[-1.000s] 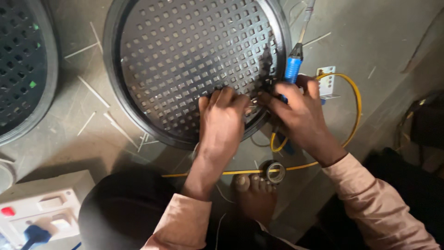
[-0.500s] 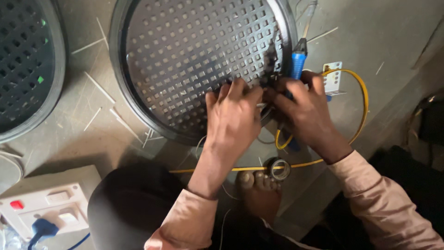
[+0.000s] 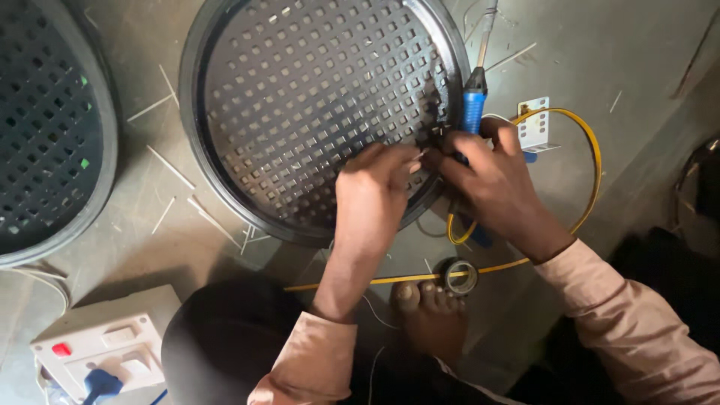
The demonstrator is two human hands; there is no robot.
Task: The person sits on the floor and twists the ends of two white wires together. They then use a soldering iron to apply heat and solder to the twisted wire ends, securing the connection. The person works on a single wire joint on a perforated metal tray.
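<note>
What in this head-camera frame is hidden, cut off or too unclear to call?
- What the left hand pinches: covered by its fingers on the round perforated grille.
- The right hand grip on the blue-handled tool: partly hidden.
- Tool tip: cut off by the top edge.
- Second grille: cut off by the left edge.

Dim, warm light w/ soft shadows; edges darker, maybe slight motion blur (hands esp.), no glare.
</note>
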